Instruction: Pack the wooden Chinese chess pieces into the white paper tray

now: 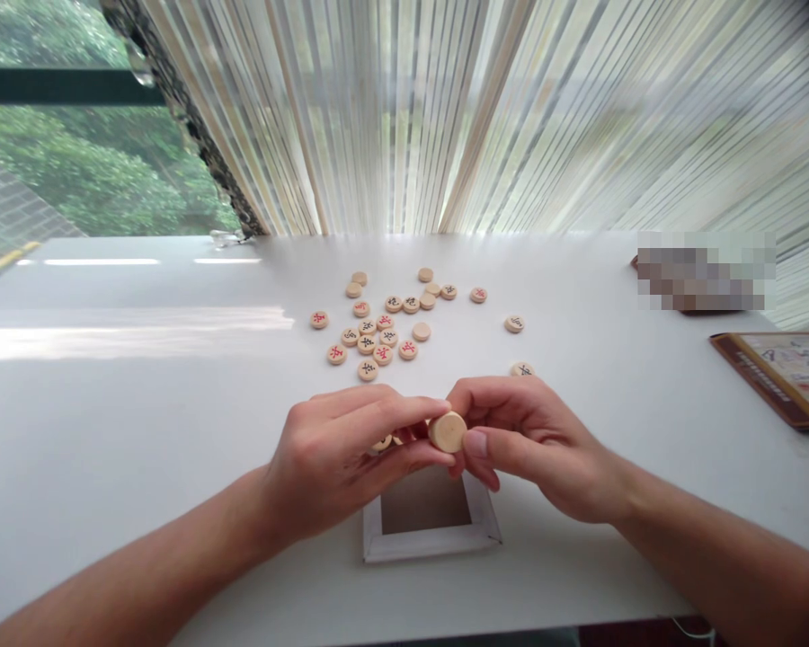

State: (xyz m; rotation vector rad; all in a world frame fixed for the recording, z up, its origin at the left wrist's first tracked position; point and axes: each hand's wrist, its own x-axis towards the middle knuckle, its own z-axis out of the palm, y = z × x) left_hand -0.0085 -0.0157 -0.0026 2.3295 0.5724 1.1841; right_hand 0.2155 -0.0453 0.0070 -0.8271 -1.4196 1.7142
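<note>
Left hand [333, 440] and right hand [546, 445] both pinch a disc [448, 433], kinda blocking the box [431, 543]; pieces [366, 342] litter the tabletop [141, 431].

I get bright daylight through the window [67, 87] and striped curtain [384, 117] beyond the far edge of the white table [141, 431]. Glare streaks its far left corner; the wooden discs [366, 342] cast soft shadows. My wide view stretches toward the sides, and a pixelated patch [705, 272] sits near the far right corner.
</note>
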